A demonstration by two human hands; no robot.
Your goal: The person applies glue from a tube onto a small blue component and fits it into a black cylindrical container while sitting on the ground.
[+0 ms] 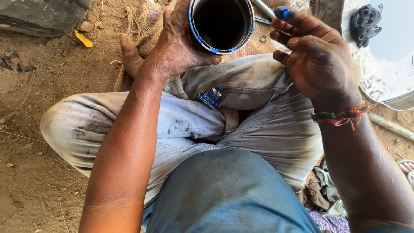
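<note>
Left hand (174, 47) fingers wrapped round blue-rimmed tin (221, 23); right hand (317, 58) raised beside it, fingers loosely curled, empty, blue-smeared fingertip (282, 12).

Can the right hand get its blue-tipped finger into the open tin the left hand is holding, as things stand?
Probably yes. The left hand grips the tin by its side, so the open mouth faces up uncovered. The right hand hangs just beside the rim, its blue-smeared fingertip raised, with nothing between them.
</note>
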